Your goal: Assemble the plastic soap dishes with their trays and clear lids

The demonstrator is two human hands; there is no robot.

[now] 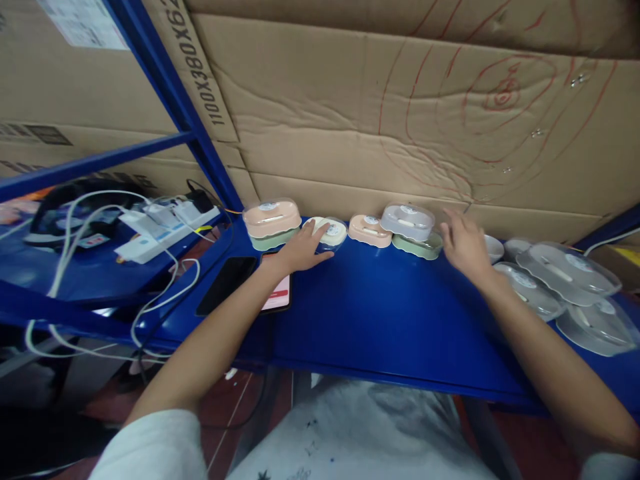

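My left hand (pixel 305 248) lies over a small cream box with a clear lid (pixel 334 232), thumb and fingers spread; it seems to touch the lid. Just left of it, a peach lidded box (pixel 271 215) is stacked on a green one (pixel 273 241). My right hand (pixel 465 243) is raised with its fingers apart and nothing in them, slightly blurred. Beside it, a grey lidded box (pixel 407 221) sits tilted on a green box (pixel 419 245). A peach box (pixel 370 231) stands between the hands.
Several grey lidded boxes (pixel 567 270) are piled at the right on the blue table (pixel 380 320). A black phone (pixel 227 287) and a phone with a lit screen (pixel 277 293) lie at the left. A power strip (pixel 165 233) with white cables is beyond. Cardboard (pixel 325 100) stands behind.
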